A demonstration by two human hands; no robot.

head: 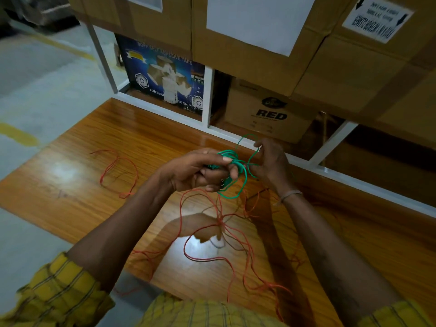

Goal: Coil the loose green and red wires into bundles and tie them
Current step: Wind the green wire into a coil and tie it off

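One wooden bench (pixel 99 161) lies under both hands, with three large cardboard boxes (pixel 247 43) beyond them and two smaller cartons, one blue (pixel 162 74) and one brown (pixel 269 114), on the shelf below. Loose red wire (pixel 219 223) sprawls on the bench beneath and nearer than the hands, with one separate red loop (pixel 118 171) off to the left hand's side. The left hand (pixel 195 171) is clenched around one green coil (pixel 232 168), and the right hand (pixel 271 161) pinches that coil's free green strand just beside it.

1. A glossy, brown wood-grain tabletop (pixel 99 185) is observed, lit by bright reflections.
2. A loose red wire loop (pixel 118 171) is laid at its left.
3. Tangled thin red wires (pixel 226 234) are spread across its middle and near edge.
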